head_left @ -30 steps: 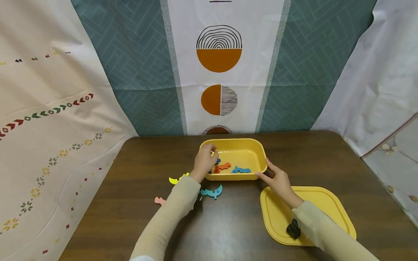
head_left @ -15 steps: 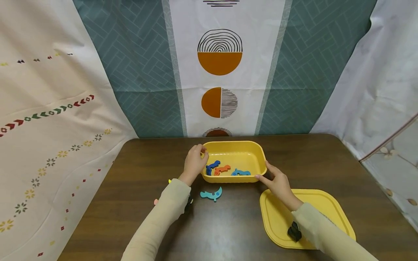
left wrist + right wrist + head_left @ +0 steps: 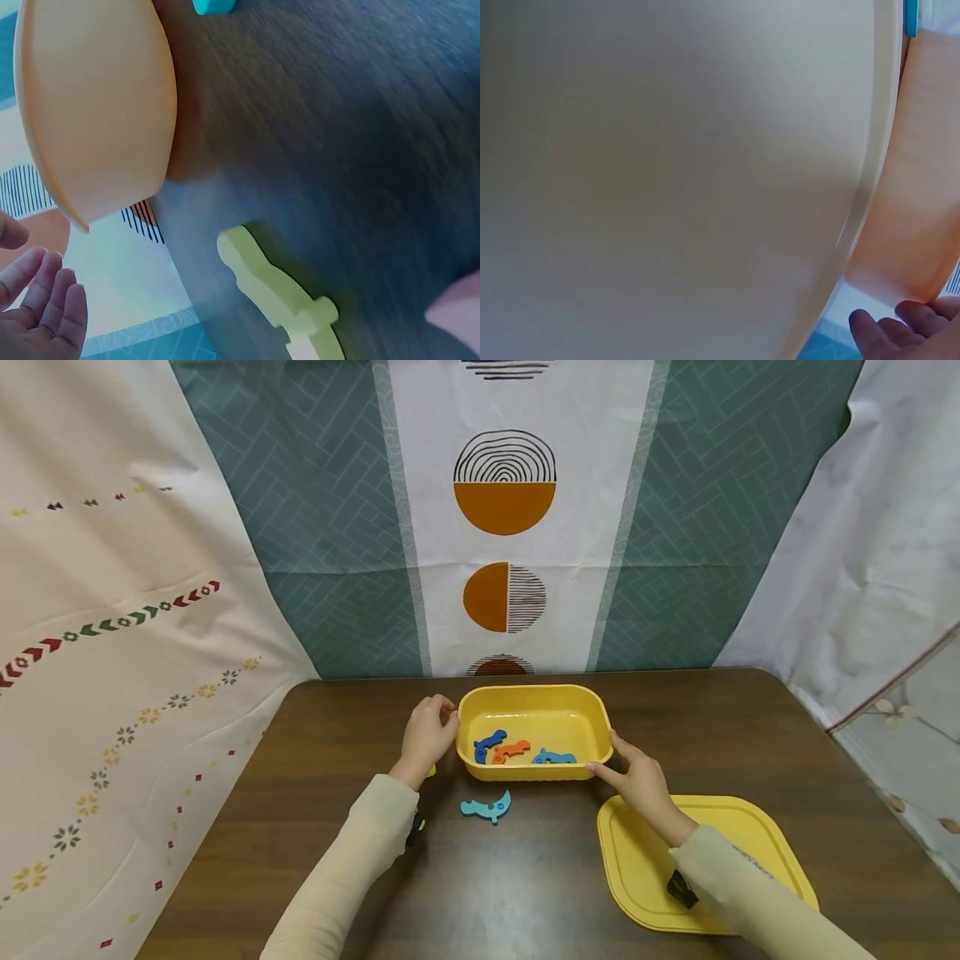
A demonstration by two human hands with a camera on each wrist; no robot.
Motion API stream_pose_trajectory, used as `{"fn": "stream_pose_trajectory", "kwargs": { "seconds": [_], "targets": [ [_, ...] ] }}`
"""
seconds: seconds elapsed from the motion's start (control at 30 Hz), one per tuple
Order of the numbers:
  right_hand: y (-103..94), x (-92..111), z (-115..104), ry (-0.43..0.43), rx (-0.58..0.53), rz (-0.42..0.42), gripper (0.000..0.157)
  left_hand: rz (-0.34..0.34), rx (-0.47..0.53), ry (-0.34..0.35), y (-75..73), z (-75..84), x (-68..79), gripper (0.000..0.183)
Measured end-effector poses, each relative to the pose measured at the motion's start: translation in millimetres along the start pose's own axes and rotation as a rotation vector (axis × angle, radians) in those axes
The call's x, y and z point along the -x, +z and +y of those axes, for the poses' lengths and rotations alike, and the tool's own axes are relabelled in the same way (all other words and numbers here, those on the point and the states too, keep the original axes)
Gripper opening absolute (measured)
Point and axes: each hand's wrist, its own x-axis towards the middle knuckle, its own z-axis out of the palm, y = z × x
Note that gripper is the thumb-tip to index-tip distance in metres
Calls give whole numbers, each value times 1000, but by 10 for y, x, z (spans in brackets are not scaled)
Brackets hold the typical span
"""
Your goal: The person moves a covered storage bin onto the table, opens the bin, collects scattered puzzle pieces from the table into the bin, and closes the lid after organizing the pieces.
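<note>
Grips the right end of the yellow tub (image 3: 535,773) with the right hand (image 3: 641,781), setting the thumb at the near corner and fingers farther back. Bends the fingers of the left hand (image 3: 427,735) loosely beside the tub's left end, gripping nothing; cannot tell about contact from the head view, but shows a gap in the left wrist view. Sits near the far edge of the table (image 3: 517,893), open side up, long axis running left to right, roughly parallel to that edge. Holds three pieces near the front wall: a dark blue piece (image 3: 489,745), slanting toward far right; an orange piece (image 3: 512,752), slanting likewise but flatter; a light blue piece (image 3: 554,757), lying nearly along the wall. Has a turquoise piece (image 3: 487,808) in front, lengthwise left to right, with curved end rightward, tip pointing away. From the left wrist, shows most of a slanted yellow piece (image 3: 277,285) and the edge of a pink piece (image 3: 459,311); from the head, reveals only a scrap of the former. From the right wrist, shows mainly the broad lid (image 3: 675,180); from the head, lies flat, partly under the right sleeve (image 3: 742,885).
</note>
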Motion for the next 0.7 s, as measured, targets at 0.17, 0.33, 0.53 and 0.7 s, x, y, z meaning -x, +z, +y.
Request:
{"fn": "stream_pose_trajectory", "kwargs": {
  "seconds": [0.17, 0.33, 0.53, 0.7],
  "targets": [
    [-9, 17, -44, 10, -3, -6, 79, -21, -10, -21, -28, -27, 27, 17],
    [-10, 14, -70, 27, -4, 0, 80, -47, -10, -39, -53, -46, 39, 18],
    [-4, 18, -76, 29, 10, 4, 80, -67, -42, -48, -92, -111, 71, 21],
    [-6, 16, -78, 57, -4, 12, 78, -65, -69, -48, -127, -170, 98, 22]
  ]
}}
